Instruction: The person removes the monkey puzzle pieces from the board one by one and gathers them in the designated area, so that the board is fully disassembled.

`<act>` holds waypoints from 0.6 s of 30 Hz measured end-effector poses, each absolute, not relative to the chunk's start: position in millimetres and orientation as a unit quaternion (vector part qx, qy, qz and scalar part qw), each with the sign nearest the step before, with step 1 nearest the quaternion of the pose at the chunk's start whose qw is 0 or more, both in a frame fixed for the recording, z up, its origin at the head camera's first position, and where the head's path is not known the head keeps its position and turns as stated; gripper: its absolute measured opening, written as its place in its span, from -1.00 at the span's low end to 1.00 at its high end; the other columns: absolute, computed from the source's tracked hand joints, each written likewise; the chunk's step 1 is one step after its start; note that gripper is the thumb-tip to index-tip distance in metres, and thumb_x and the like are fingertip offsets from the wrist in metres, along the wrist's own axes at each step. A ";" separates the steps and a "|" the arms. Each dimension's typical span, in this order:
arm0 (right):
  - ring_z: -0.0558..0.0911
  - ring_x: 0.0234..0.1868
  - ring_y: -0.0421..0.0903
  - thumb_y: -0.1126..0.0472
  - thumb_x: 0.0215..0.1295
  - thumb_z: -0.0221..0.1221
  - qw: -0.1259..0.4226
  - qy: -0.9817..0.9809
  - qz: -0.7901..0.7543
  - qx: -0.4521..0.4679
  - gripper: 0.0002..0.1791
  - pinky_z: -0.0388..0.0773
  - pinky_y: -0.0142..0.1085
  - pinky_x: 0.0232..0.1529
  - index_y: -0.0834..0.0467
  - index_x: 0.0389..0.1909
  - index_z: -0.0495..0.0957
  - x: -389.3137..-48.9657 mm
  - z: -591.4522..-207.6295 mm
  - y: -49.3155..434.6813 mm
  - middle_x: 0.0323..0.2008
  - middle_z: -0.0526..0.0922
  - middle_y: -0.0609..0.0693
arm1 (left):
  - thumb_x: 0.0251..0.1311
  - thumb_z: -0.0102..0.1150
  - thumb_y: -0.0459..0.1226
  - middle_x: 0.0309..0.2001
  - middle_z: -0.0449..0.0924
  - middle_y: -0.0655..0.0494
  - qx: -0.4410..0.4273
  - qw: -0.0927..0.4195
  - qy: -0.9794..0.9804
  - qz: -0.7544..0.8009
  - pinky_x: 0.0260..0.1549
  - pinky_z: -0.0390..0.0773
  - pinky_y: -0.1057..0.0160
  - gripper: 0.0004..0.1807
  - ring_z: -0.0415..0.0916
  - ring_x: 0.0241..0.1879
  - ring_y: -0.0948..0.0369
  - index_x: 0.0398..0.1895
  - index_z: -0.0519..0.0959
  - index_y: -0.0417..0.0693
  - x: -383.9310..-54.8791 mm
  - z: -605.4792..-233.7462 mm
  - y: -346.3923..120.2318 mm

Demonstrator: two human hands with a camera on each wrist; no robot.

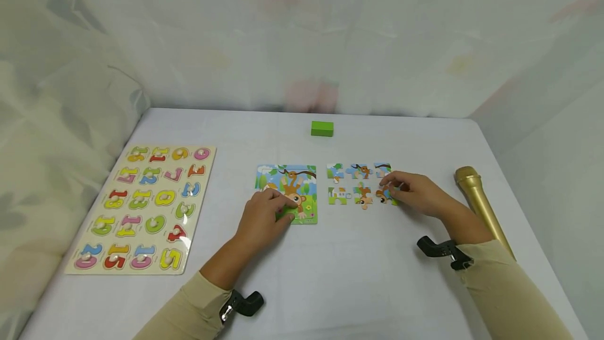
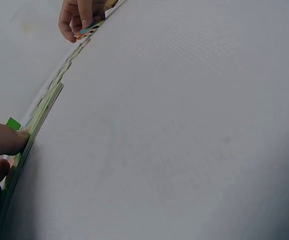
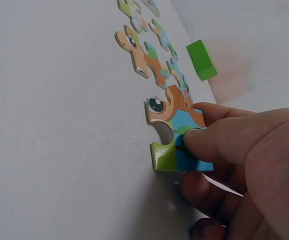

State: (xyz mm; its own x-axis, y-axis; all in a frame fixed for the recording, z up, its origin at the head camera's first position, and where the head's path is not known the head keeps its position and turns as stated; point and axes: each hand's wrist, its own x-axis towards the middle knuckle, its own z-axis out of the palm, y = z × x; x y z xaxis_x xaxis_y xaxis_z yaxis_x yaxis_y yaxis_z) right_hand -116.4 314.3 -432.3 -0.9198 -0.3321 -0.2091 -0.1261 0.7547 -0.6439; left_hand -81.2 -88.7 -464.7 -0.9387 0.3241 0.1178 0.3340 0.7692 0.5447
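Observation:
My right hand pinches a jigsaw puzzle piece at the right end of the nearer row. The thumb lies on its printed face, which shows a monkey's eye, blue sky and green grass. Other loose pieces lie picture side up in two rows to the left of this hand. My left hand rests on the square monkey picture board, its thumb near the front edge and its fingers across the picture, hiding the lower left part. The left wrist view shows that thumb touching the board's edge.
A number puzzle board with knobbed digits lies on the left of the white table. A green block stands near the back edge. On the right, a gold microphone lies partly behind my right forearm.

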 end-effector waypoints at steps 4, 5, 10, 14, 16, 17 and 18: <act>0.62 -0.11 -0.02 0.36 0.51 0.21 0.145 0.925 -0.328 -0.128 -0.73 0.54 -0.09 -0.04 0.05 0.11 0.69 -116.9 -434.9 314.5 -0.04 0.69 0.01 | 0.19 0.58 -0.26 -0.12 0.60 0.13 -0.173 0.005 -0.941 -0.291 -0.15 0.41 0.04 -0.72 0.42 -0.18 0.10 -0.02 0.83 0.12 -81.1 -464.1 -88.4; 0.61 -0.11 -0.02 0.38 0.49 0.22 0.142 0.925 -0.330 -0.128 -0.72 0.53 -0.08 -0.04 0.06 0.10 0.69 -116.9 -435.7 314.4 -0.03 0.69 0.02 | 0.19 0.58 -0.26 -0.12 0.60 0.13 -0.173 0.004 -0.941 -0.291 -0.14 0.41 0.04 -0.72 0.42 -0.18 0.10 -0.02 0.83 0.12 -81.0 -464.0 -88.5; 0.59 -0.12 -0.02 0.42 0.44 0.23 0.128 0.928 -0.328 -0.125 -0.69 0.52 -0.08 -0.05 0.09 0.10 0.70 -115.5 -439.2 313.2 0.00 0.67 0.06 | 0.19 0.57 -0.29 -0.14 0.59 0.12 -0.176 0.013 -0.939 -0.295 -0.16 0.42 0.03 -0.73 0.43 -0.18 0.09 -0.04 0.83 0.11 -80.9 -465.2 -88.6; 0.59 -0.14 -0.03 0.42 0.42 0.26 0.110 0.930 -0.327 -0.126 -0.69 0.53 -0.09 -0.07 0.12 0.11 0.72 -113.3 -440.0 310.7 -0.01 0.68 0.08 | 0.18 0.58 -0.29 -0.15 0.59 0.12 -0.178 0.019 -0.938 -0.296 -0.16 0.42 0.02 -0.73 0.43 -0.18 0.09 -0.05 0.83 0.10 -80.5 -466.2 -88.8; 0.58 -0.15 -0.05 0.41 0.42 0.28 0.100 0.932 -0.323 -0.131 -0.68 0.53 -0.11 -0.09 0.12 0.11 0.73 -112.7 -441.4 310.3 -0.02 0.69 0.06 | 0.19 0.58 -0.28 -0.14 0.59 0.12 -0.179 0.017 -0.939 -0.295 -0.16 0.42 0.03 -0.73 0.42 -0.18 0.09 -0.04 0.83 0.11 -80.4 -466.3 -89.1; 0.58 -0.16 -0.06 0.41 0.42 0.29 0.096 0.933 -0.320 -0.132 -0.69 0.53 -0.12 -0.10 0.12 0.12 0.74 -112.4 -442.1 310.2 -0.02 0.69 0.05 | 0.19 0.57 -0.28 -0.14 0.59 0.12 -0.179 0.016 -0.939 -0.295 -0.16 0.41 0.03 -0.73 0.42 -0.18 0.09 -0.04 0.83 0.11 -80.3 -466.2 -89.2; 0.57 -0.16 -0.07 0.41 0.42 0.29 0.092 0.935 -0.317 -0.133 -0.69 0.52 -0.15 -0.11 0.12 0.12 0.74 -112.3 -443.0 310.2 -0.02 0.69 0.04 | 0.20 0.57 -0.28 -0.14 0.58 0.12 -0.179 0.015 -0.939 -0.295 -0.16 0.41 0.03 -0.73 0.42 -0.18 0.09 -0.03 0.83 0.11 -80.2 -466.2 -89.3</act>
State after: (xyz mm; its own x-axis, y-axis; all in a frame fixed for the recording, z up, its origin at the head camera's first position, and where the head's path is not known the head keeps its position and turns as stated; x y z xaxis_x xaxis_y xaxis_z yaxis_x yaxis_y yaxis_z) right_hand -112.3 310.2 -443.0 -0.9477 -0.3070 -0.0871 -0.1908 0.7637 -0.6168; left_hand -80.2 -89.3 -466.2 -0.9356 0.3266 0.1339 0.3445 0.7623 0.5479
